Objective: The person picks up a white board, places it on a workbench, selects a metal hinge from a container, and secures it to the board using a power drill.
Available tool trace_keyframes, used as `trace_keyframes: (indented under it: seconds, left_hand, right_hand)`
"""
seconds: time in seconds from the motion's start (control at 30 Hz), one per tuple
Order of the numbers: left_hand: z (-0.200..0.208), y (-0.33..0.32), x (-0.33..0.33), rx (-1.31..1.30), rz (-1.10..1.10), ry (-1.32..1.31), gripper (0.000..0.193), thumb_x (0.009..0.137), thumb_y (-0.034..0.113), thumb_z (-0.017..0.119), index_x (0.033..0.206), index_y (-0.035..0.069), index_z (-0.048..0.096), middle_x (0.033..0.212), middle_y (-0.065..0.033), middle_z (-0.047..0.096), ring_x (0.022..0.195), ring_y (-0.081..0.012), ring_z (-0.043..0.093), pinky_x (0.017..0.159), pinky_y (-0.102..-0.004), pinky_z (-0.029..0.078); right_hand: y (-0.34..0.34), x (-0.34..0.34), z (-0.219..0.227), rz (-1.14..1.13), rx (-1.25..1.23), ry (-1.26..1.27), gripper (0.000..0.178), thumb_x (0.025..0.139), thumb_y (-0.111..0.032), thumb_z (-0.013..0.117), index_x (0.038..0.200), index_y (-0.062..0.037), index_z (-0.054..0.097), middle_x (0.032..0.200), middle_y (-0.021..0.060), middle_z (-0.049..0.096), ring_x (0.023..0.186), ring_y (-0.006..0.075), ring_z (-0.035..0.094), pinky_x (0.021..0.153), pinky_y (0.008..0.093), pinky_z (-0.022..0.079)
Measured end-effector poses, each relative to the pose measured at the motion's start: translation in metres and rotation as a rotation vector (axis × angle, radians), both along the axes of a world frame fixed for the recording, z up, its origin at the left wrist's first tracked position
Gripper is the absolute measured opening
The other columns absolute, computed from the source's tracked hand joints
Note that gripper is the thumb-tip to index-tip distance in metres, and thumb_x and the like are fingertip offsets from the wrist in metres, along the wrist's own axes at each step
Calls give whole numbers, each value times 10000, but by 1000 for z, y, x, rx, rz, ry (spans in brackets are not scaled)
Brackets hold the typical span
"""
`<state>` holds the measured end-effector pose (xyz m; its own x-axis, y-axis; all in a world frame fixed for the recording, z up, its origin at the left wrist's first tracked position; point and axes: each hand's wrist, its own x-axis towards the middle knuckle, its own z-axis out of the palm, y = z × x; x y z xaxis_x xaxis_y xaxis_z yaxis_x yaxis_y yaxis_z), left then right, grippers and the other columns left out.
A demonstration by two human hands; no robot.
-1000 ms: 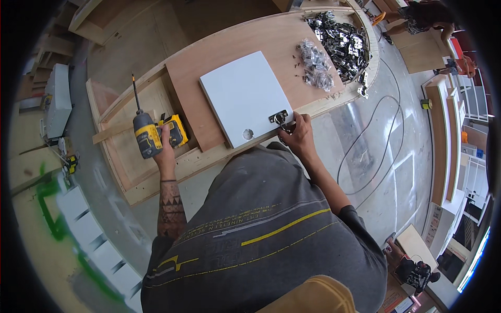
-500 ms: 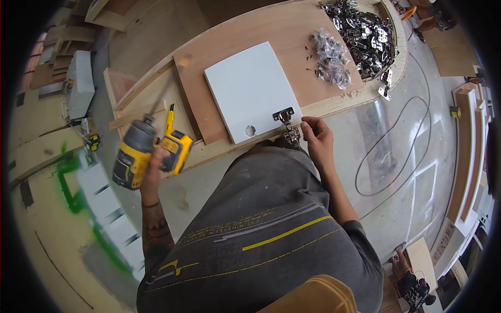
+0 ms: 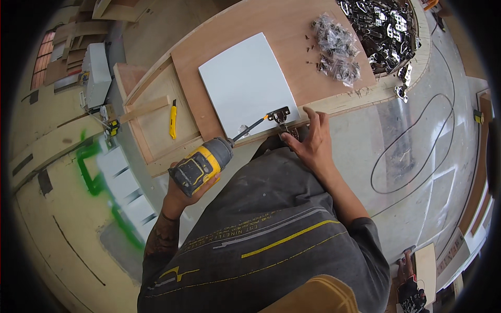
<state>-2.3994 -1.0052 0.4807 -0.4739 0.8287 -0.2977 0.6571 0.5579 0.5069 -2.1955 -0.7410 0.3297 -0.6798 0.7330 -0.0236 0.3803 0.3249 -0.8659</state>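
Observation:
My left hand [image 3: 182, 194] is wrapped round the grip of a yellow and black cordless impact driver [image 3: 202, 163]. Its long bit [image 3: 248, 130] reaches right, the tip at the left side of a metal cabinet hinge [image 3: 279, 117]. That hinge sits at the near right corner of a white panel [image 3: 245, 78], its arm hanging over the near edge. Spread fingers show on my right hand [image 3: 314, 143]; the thumb appears to rest on the hinge arm and the other fingers are beside the panel's corner. A round hole [image 3: 243, 129] left of the hinge is partly behind the bit.
Beneath the panel lies a brown board [image 3: 302, 68] on a wooden-framed bench. Bagged hardware [image 3: 336, 49] and loose screws lie right; a bin of metal hinges [image 3: 386, 31] stands beyond. A yellow utility knife [image 3: 173, 120] lies left. A cable [image 3: 373, 172] loops across the floor.
The driver has swung right and its bit now reaches the hinge. My right hand has opened out, its thumb moving onto the hinge arm. The whole view has shifted slightly.

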Motion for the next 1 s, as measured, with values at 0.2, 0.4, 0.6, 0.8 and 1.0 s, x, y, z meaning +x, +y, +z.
trace_keyframes:
  seconds: [0.2,0.4,0.6,0.8,1.0]
  left_hand:
    - [38,45,2,-167,79,-143,304,856,294,830,1067,97,734,999,-28,772,886,-207,732,844,-386,490]
    - [47,46,-2,-315,-63,-51,488,838,313,861,1195,57,650,1103,-84,735,1001,-215,706,890,-363,507]
    - [53,64,-2,-331,1,-75,470,803,303,891,1123,28,684,1068,-110,728,980,-244,708,892,-369,533]
    - [59,77,0,-307,-29,-12,405,797,249,890,1075,10,718,1011,-118,763,917,-218,751,825,-334,583]
    - [73,106,9,-297,78,-159,392,800,228,884,1069,-8,724,982,-123,773,896,-202,762,805,-312,593]
  right_hand:
    - [10,-14,-9,120,110,-109,941,692,-345,917,1461,-45,464,1220,172,547,1130,354,566,941,450,482]
    - [13,-11,-16,158,106,-72,934,689,-391,913,1450,-50,493,1215,148,572,1106,335,577,951,464,459]
    - [16,-11,-23,152,136,-21,947,684,-429,902,1438,-25,497,1187,123,557,1078,300,562,890,418,422]
    - [15,-10,-23,156,123,-15,945,680,-431,904,1433,-21,506,1185,129,561,1070,307,567,890,424,427]
    - [15,-9,-22,144,133,-21,939,680,-432,904,1429,-21,515,1184,128,561,1076,304,568,902,422,430]
